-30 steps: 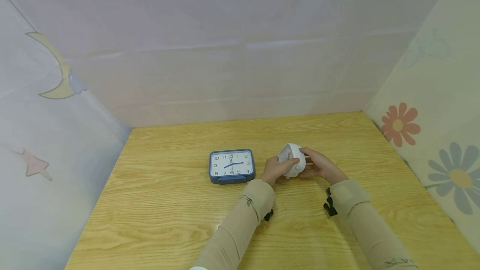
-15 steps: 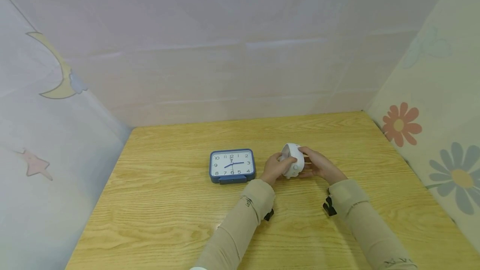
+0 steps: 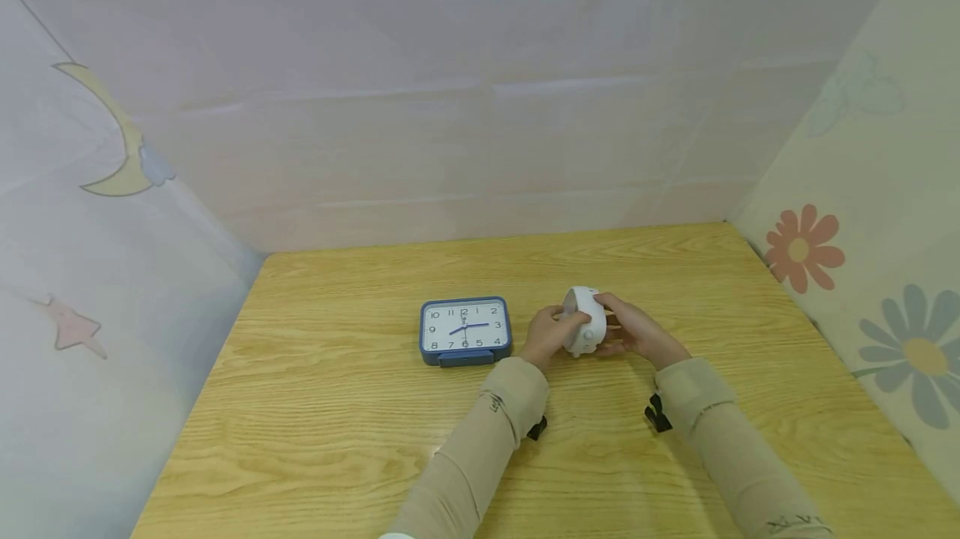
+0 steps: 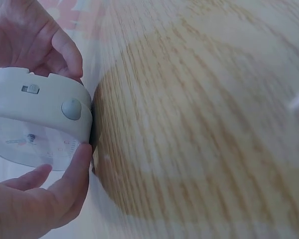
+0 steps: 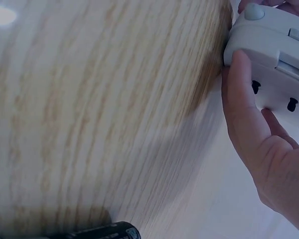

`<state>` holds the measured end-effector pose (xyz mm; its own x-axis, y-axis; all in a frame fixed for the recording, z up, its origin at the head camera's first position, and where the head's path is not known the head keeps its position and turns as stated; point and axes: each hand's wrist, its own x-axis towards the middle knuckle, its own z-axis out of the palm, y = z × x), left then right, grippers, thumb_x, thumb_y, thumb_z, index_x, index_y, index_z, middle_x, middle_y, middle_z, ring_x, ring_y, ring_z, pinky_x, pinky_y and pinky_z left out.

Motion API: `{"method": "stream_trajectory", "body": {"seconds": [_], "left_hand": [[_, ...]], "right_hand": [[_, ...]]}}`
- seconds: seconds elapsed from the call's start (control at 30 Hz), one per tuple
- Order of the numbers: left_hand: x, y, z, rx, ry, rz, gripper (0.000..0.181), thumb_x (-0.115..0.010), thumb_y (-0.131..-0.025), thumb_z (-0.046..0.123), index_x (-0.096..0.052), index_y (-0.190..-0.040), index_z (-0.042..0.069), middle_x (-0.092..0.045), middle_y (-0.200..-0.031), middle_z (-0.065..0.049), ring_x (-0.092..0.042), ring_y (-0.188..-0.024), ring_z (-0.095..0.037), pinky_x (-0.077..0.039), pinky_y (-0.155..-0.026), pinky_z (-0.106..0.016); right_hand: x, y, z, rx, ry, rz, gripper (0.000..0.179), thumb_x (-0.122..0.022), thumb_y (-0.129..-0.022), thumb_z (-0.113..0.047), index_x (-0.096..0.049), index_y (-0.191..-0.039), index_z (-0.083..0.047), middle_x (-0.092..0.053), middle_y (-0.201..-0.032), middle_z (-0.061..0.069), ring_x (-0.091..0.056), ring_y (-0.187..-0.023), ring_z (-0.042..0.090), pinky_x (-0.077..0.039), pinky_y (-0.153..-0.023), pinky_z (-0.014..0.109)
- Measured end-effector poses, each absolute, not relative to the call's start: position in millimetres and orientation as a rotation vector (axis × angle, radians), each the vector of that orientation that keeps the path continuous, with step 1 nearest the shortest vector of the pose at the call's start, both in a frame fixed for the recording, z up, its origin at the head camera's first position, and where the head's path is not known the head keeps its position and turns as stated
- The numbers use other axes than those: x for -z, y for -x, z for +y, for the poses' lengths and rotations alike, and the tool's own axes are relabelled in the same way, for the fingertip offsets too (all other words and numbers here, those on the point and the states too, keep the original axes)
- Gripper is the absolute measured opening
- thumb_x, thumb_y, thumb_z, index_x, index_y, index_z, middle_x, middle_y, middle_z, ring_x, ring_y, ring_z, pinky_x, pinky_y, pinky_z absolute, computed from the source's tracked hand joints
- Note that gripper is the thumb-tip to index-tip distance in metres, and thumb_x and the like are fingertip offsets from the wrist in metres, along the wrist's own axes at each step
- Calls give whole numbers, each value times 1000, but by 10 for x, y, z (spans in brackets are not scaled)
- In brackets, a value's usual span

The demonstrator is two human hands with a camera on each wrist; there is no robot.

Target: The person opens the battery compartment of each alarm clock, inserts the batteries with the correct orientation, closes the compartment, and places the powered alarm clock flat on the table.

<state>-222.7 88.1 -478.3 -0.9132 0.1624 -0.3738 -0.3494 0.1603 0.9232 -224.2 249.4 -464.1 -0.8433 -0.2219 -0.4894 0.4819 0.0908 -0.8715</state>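
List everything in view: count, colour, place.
Table: 1, tan, lower head view
Rectangular clock: 1, blue and white, on table
Rounded clock: 1, white, right of it
Walls: 3, pale, around table
Moon, cloud, star prints: 1 each, yellow, blue, pink, left wall
Flower prints: 2, red and grey, right wall
Unidentified cylinder: 1, black, right wrist view
Left hand, right hand: 1 each, bare, gripping rounded clock
Sleeves: 2, beige, behind hands
Wrist pieces: 2, black, below sleeves

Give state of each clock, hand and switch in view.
left hand: grips white clock, face side
right hand: grips white clock, back side
white clock: held in both hands, face toward left hand
slide switch on white clock: position unclear
blue clock: face up, long pointer near 3, short near 8
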Motion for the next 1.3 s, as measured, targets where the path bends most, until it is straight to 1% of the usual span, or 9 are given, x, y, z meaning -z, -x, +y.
{"method": "stream_trajectory", "body": {"seconds": [0.1,0.27,0.5,0.7,0.9,0.97,1.07,1.17,1.3], "left_hand": [[4788,2228,877,-1801,170,2063,69,-70,-74,42,-49,-129,7,-54,-116,-8,-53,-101,-22,-46,-84,-38],[4806,2222,870,-1836,134,2027,63,-70,-74,39,-50,-129,12,-55,-111,-4,-54,-94,-20,-47,-79,-37],[4837,2225,867,-1906,83,1912,63,-68,-78,34,-46,-132,9,-56,-109,-6,-56,-92,-20,-48,-81,-40],[4855,2239,880,-1953,70,1829,61,-66,-80,28,-44,-133,7,-55,-111,-8,-58,-92,-20,-50,-79,-39],[4860,2243,889,-1955,78,1829,59,-66,-81,26,-46,-132,7,-52,-117,-11,-57,-93,-20,-51,-79,-38],[4858,2243,890,-1945,77,1837,59,-66,-81,27,-45,-133,7,-52,-118,-11,-57,-93,-20,-50,-79,-38],[4848,2242,890,-1937,56,1825,60,-64,-83,28,-43,-135,6,-53,-117,-11,-57,-94,-19,-50,-80,-39],[4835,2240,890,-1936,25,1798,60,-61,-85,27,-39,-137,5,-55,-114,-10,-57,-94,-19,-49,-82,-40],[4830,2239,889,-1953,-11,1746,58,-60,-88,23,-38,-137,3,-56,-114,-11,-57,-96,-21,-49,-82,-41]], "right_hand": [[4648,2247,2500,1798,-259,1870,67,-37,-93,-47,-22,-138,1,-36,-127,29,-55,-94,28,-48,-79,50],[4630,2243,2502,1766,-295,1902,73,-41,-91,-50,-23,-138,3,-29,-134,33,-51,-103,34,-48,-80,50],[4600,2228,2494,1720,-326,1941,73,-41,-91,-50,-26,-138,3,-33,-131,31,-51,-102,33,-49,-81,48],[4600,2227,2500,1703,-325,1949,77,-41,-89,-54,-25,-137,5,-28,-134,33,-44,-112,39,-48,-82,48],[4672,2278,2525,1715,-354,1937,92,-54,-77,-64,-29,-136,2,-34,-131,30,-45,-108,36,-49,-81,44],[4682,2281,2537,1713,-332,1939,98,-56,-74,-66,-28,-137,3,-36,-128,30,-47,-106,36,-50,-80,44],[4719,2295,2564,1712,-306,1950,99,-55,-76,-65,-24,-138,5,-39,-125,31,-50,-103,34,-51,-77,44],[4712,2304,2563,1706,-346,1955,93,-55,-77,-63,-27,-137,2,-42,-123,28,-51,-101,32,-51,-76,43],[4615,2272,2536,1670,-325,1967,87,-49,-84,-59,-24,-140,3,-35,-128,32,-47,-107,36,-49,-80,44]]}}
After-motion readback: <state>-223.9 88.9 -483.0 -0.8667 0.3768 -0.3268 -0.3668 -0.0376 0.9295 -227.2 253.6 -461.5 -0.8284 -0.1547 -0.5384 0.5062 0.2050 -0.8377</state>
